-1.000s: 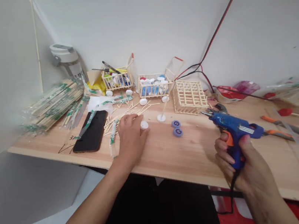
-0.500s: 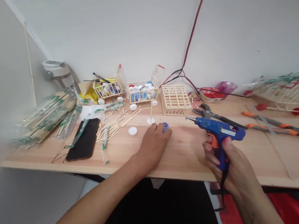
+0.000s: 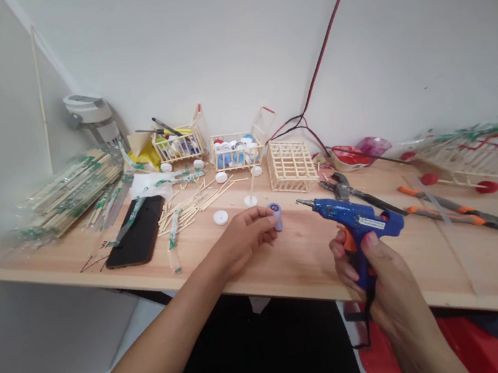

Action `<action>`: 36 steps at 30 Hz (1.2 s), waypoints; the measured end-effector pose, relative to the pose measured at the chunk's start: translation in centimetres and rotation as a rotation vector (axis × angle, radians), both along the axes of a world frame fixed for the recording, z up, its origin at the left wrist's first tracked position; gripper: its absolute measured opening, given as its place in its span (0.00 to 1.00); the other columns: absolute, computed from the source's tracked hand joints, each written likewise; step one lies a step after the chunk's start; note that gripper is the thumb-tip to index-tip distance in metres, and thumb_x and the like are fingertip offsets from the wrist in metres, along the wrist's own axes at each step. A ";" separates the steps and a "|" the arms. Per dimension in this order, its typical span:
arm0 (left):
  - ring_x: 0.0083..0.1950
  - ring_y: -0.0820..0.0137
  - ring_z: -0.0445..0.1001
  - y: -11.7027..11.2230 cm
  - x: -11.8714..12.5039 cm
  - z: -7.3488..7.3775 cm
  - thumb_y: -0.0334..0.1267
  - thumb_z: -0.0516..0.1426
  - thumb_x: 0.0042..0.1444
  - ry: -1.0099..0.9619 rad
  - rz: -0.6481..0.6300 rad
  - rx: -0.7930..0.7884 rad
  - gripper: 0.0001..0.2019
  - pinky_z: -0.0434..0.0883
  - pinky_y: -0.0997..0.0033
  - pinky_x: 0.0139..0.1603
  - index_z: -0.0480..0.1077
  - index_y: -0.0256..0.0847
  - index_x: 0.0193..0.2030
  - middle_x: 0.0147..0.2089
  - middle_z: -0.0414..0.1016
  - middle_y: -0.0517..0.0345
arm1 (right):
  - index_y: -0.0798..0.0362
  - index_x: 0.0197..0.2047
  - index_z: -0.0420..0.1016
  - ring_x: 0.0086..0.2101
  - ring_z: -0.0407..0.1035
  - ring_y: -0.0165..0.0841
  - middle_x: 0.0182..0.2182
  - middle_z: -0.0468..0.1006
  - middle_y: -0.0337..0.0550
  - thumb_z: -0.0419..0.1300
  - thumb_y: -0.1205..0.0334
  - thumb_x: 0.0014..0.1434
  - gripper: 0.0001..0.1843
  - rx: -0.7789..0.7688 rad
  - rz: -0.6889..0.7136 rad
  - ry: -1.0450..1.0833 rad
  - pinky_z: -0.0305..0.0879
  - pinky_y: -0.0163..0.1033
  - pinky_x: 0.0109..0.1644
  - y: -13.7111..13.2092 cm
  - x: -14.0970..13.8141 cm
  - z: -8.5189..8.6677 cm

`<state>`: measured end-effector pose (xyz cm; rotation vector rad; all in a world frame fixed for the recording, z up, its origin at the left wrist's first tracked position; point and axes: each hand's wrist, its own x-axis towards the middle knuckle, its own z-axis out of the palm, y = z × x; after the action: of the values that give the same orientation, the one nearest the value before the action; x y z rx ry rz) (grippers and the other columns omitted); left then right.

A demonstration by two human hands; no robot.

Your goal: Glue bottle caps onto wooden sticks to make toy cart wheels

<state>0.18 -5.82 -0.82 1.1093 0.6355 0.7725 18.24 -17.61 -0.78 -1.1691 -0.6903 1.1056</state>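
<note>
We're in a small craft workspace: plain pale walls (image 3: 209,43) back a wooden counter (image 3: 306,259), and look, a glue gun (image 3: 352,218), orange-handled pliers (image 3: 469,218), bundled sticks (image 3: 76,190), 2 white-wheeled stick carts (image 3: 238,158) near the wall!

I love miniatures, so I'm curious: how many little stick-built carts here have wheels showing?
3: the left white-wheeled cart at the back, the middle white-wheeled cart beside it, and the red-wheeled cart at far right, partly blurred. The stick box shows no wheels; none seems hidden.
</note>
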 end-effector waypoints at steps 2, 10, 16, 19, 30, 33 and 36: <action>0.31 0.77 0.69 -0.1 -0.2 0.1 0.38 0.61 0.53 -0.241 -0.053 -0.223 0.08 0.67 0.76 0.35 0.69 0.35 0.35 0.33 0.70 0.58 | 0.52 0.39 0.71 0.18 0.53 0.21 0.29 0.67 0.38 0.62 0.41 0.53 0.22 0.000 0.010 -0.026 0.44 0.28 0.15 -0.1 -0.5 0.2; 0.34 0.75 0.73 -0.7 -0.9 0.0 0.33 0.59 0.56 -0.540 -0.154 -0.454 0.08 0.71 0.77 0.37 0.72 0.32 0.41 0.35 0.73 0.53 | 0.52 0.39 0.71 0.19 0.54 0.23 0.28 0.70 0.39 0.59 0.42 0.57 0.20 0.040 0.037 -0.174 0.47 0.31 0.17 -0.2 -3.2 1.2; 0.38 0.73 0.74 -0.8 -1.5 0.0 0.34 0.60 0.56 -0.586 -0.205 -0.439 0.10 0.71 0.75 0.40 0.73 0.33 0.44 0.38 0.74 0.51 | 0.53 0.37 0.72 0.19 0.54 0.24 0.25 0.70 0.40 0.56 0.42 0.60 0.20 0.036 0.042 -0.310 0.47 0.32 0.20 -0.2 -3.9 1.5; 0.38 0.72 0.74 -0.9 -1.8 0.3 0.33 0.61 0.54 -0.612 -0.198 -0.428 0.11 0.71 0.74 0.40 0.72 0.35 0.44 0.38 0.74 0.53 | 0.52 0.38 0.72 0.20 0.54 0.27 0.19 0.64 0.37 0.55 0.41 0.60 0.22 0.015 0.066 -0.372 0.47 0.33 0.20 -0.4 -3.7 1.8; 0.40 0.71 0.75 -0.9 -2.0 0.6 0.31 0.64 0.49 -0.632 -0.194 -0.388 0.15 0.70 0.70 0.42 0.71 0.39 0.45 0.39 0.73 0.57 | 0.53 0.36 0.74 0.20 0.58 0.28 0.22 0.69 0.41 0.53 0.40 0.60 0.23 -0.009 0.054 -0.646 0.53 0.35 0.23 -0.9 -3.3 3.1; 0.40 0.70 0.75 -1.0 -2.1 0.5 0.31 0.65 0.48 -0.635 -0.176 -0.371 0.16 0.69 0.70 0.42 0.71 0.39 0.45 0.39 0.74 0.58 | 0.53 0.34 0.75 0.21 0.60 0.29 0.22 0.69 0.41 0.53 0.40 0.60 0.24 -0.044 0.076 -0.803 0.55 0.35 0.23 -1.3 -2.4 3.1; 0.39 0.70 0.75 -1.0 -2.1 0.5 0.31 0.66 0.47 -0.632 -0.159 -0.361 0.16 0.69 0.70 0.42 0.72 0.40 0.44 0.39 0.74 0.58 | 0.52 0.36 0.75 0.23 0.62 0.30 0.23 0.70 0.41 0.52 0.41 0.61 0.23 -0.065 0.070 -0.908 0.57 0.35 0.23 -1.7 -1.8 3.1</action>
<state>-1.91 -6.85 -0.31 0.5290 0.1359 0.7788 16.41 -19.32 2.30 -1.7188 -1.3970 0.6081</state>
